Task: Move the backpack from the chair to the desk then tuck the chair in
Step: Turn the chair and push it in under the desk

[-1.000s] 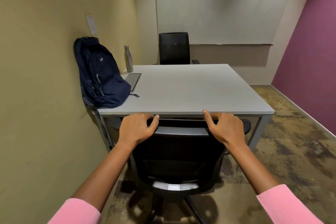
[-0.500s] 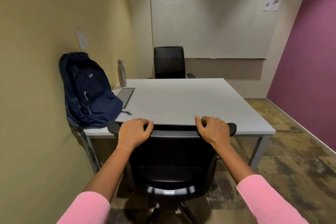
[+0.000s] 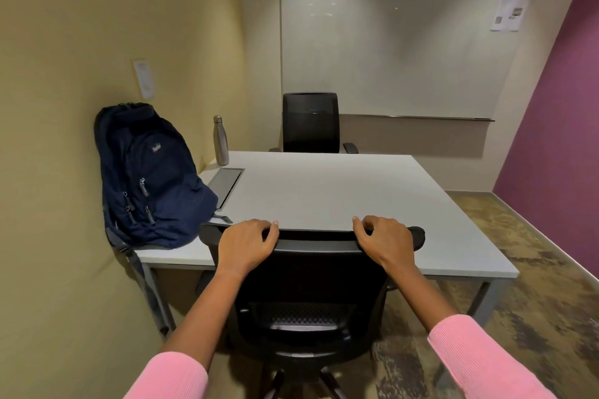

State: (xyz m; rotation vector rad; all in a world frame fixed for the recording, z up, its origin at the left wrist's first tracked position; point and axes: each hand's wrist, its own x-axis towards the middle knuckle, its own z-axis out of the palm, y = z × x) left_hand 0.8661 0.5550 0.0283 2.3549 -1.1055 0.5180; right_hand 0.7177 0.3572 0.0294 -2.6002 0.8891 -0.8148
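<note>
- Hands: my left hand (image 3: pixel 246 244) and right hand (image 3: pixel 385 241) both curl closed over the top rail of the chair (image 3: pixel 311 285).
- Chair seat sits under the desk (image 3: pixel 324 191) at its near edge.
- Backpack (image 3: pixel 146 175) stands upright on the desk's near left corner, against the wall.

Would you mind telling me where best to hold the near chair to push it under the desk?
Probably the top rail of the chair back, from behind: it runs wide and level, so the left hand and right hand sit apart on it.
</note>
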